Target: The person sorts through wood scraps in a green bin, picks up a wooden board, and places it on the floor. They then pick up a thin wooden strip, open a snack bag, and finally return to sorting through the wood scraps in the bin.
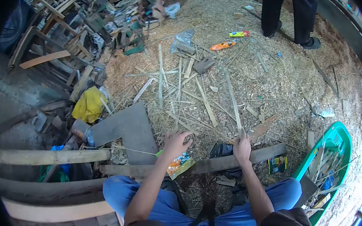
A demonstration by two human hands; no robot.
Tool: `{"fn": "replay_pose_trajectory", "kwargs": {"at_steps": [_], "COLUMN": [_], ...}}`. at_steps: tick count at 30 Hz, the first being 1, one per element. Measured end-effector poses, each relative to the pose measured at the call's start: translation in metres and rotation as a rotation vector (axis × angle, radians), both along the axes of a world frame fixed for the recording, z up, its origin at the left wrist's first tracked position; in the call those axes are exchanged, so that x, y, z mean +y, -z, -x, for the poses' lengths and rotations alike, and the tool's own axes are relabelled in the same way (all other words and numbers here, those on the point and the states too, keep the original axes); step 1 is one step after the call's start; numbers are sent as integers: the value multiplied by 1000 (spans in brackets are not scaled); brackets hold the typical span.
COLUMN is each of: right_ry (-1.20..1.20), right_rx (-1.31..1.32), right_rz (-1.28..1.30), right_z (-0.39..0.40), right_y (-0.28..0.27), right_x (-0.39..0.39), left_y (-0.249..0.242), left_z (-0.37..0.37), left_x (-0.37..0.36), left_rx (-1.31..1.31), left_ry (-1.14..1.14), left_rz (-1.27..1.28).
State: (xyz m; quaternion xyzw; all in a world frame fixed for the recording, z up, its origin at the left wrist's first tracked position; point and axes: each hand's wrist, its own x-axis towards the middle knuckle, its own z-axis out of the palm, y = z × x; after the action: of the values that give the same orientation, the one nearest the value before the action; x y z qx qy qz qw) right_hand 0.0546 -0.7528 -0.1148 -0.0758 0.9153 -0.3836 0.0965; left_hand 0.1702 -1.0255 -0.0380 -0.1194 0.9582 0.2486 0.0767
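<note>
Noted thin wooden strip (233, 102) in right hand (242, 148), grasped at near end, presumably to control its length, and pointing away over littered wood shavings (285, 80). Found left hand (176, 144) apparently empty, with fingers parted and loosely curled, beside grey board (138, 131). Observed both forearms extended forward over curved plank (266, 152).
</note>
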Motion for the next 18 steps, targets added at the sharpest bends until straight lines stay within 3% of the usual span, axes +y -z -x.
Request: {"fn": "replay_pose_trajectory", "kwargs": {"at_steps": [2,5,7,10,12,14,18], "right_ry": [-14,-27,-64,-135,-190,-293,-271], "right_rx": [-25,184,10,118,69,41,76], "right_rz": [-62,-171,-214,-458,-461,-221,-171], "right_z": [-2,-9,-13,-29,-25,-14,25], "right_y": [6,35,22,5,19,30,74], "right_x": [1,5,-1,-27,-54,-105,-185], "left_y": [18,35,33,65,87,110,123], "left_z": [9,14,19,16,4,-6,-21], "left_x": [-5,-24,-43,-80,-101,-118,-137], "left_rx": [82,90,61,244,224,196,113], "left_ry": [12,15,-33,-146,-193,-307,-318], "left_rz": [-66,-81,-134,-104,-134,-58,-127]}}
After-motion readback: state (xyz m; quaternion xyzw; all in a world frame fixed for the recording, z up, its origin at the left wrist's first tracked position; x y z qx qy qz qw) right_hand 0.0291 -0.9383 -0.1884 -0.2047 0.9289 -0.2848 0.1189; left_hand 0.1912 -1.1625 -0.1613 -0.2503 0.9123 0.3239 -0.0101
